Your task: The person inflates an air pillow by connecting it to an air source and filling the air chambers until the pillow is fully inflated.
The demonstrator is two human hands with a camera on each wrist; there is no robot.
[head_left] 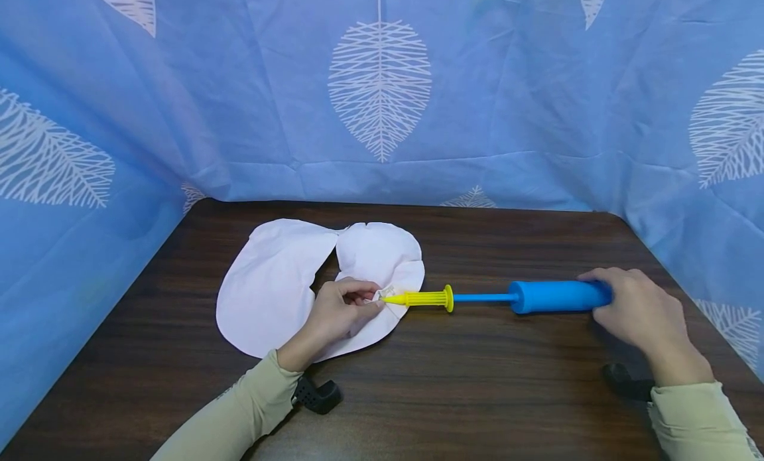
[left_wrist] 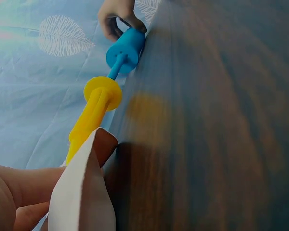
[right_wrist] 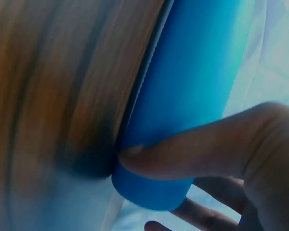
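A hand pump with a blue barrel (head_left: pixel 549 297), a thin blue rod and a yellow nozzle end (head_left: pixel 426 298) lies level across the right half of the table. My right hand (head_left: pixel 641 312) grips the barrel's far right end, thumb (right_wrist: pixel 183 149) along one side and fingers round the other. A flat white inflatable (head_left: pixel 268 295), curved like a U-shaped pillow, lies at the left. At its valve area my left hand (head_left: pixel 340 312) pinches the white material round the yellow tip. The nozzle tip meets the material right at those fingertips.
The dark wood table (head_left: pixel 477 388) has rounded far corners. A blue curtain (head_left: pixel 477 103) with white leaf prints hangs behind it and along both sides. Black straps (head_left: pixel 319 395) sit at both wrists below the sleeves.
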